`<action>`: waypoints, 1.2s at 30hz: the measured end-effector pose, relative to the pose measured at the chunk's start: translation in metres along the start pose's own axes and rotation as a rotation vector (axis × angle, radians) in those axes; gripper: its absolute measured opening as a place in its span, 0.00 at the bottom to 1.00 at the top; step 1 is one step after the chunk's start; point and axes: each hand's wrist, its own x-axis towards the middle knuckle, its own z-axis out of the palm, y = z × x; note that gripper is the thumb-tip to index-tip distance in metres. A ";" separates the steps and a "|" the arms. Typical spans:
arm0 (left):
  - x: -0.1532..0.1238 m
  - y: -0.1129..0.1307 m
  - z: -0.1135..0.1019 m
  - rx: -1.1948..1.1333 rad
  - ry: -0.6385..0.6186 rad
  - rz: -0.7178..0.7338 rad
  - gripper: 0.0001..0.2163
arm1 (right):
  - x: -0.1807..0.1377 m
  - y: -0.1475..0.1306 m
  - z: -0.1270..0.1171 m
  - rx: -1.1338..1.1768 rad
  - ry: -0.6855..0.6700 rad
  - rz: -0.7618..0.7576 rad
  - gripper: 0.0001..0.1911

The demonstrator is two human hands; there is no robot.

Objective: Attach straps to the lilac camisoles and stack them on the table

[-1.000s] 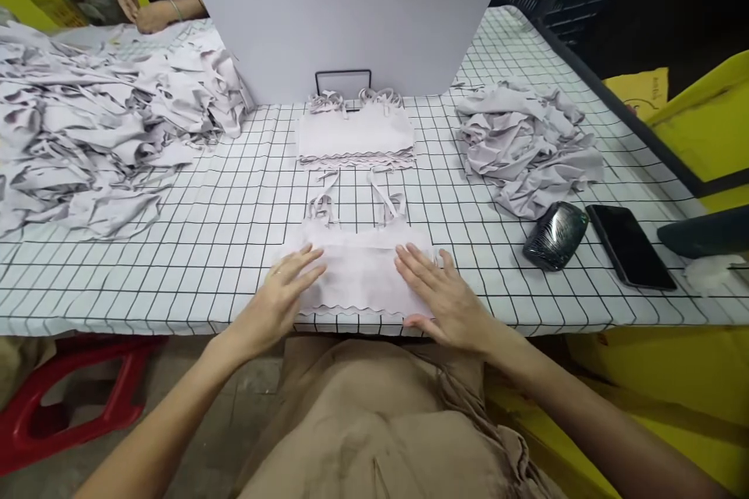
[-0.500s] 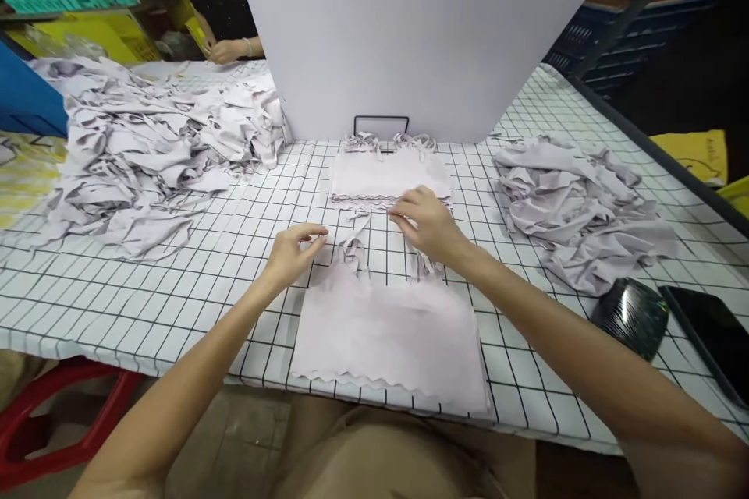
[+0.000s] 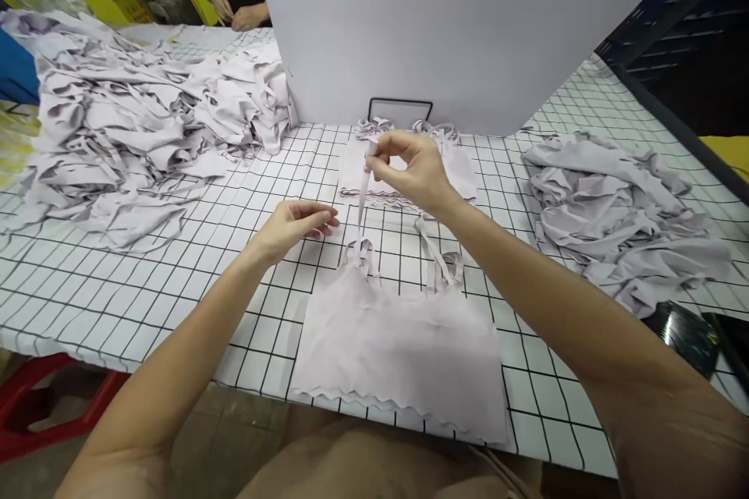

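Checked tablecloth (image 3: 275,171) lies beneath right hand (image 3: 418,171), whose fingers (image 3: 393,139) pinch one strap (image 3: 362,199); garment (image 3: 403,351) below should be light, soft, best held there. Left hand (image 3: 292,228), half-curled, seems empty.

phone (image 3: 734,339): cut off right | red stool (image 3: 47,438): cut off left | rear stack (image 3: 460,171): part-hidden

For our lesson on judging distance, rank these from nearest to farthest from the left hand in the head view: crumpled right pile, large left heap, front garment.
1. Front garment: lower right of the left hand.
2. Large left heap: on its left.
3. Crumpled right pile: far to its right.
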 end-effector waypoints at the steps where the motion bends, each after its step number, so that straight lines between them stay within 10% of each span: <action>1: -0.009 0.001 0.002 -0.042 -0.050 -0.041 0.14 | -0.001 -0.010 -0.001 0.026 0.005 -0.004 0.04; 8: -0.091 -0.020 0.044 -0.705 -0.347 -0.390 0.19 | -0.083 -0.066 -0.003 -0.215 -0.086 -0.195 0.04; 18: -0.119 -0.033 0.091 -0.877 -0.174 -0.490 0.10 | -0.184 -0.096 0.002 -0.456 -0.460 -0.735 0.09; 20: -0.120 -0.033 0.094 -0.872 -0.124 -0.493 0.09 | -0.184 -0.097 0.001 -0.416 -0.374 -0.613 0.11; 23: -0.125 -0.034 0.097 -0.911 -0.086 -0.472 0.09 | -0.179 -0.091 -0.002 -0.221 -0.231 -0.026 0.10; 28: -0.134 -0.033 0.101 -1.005 -0.160 -0.444 0.01 | -0.161 -0.077 0.000 0.445 -0.481 1.009 0.18; 36: -0.128 -0.031 0.099 -0.933 -0.087 -0.415 0.05 | -0.166 -0.079 0.003 0.563 -0.361 0.979 0.17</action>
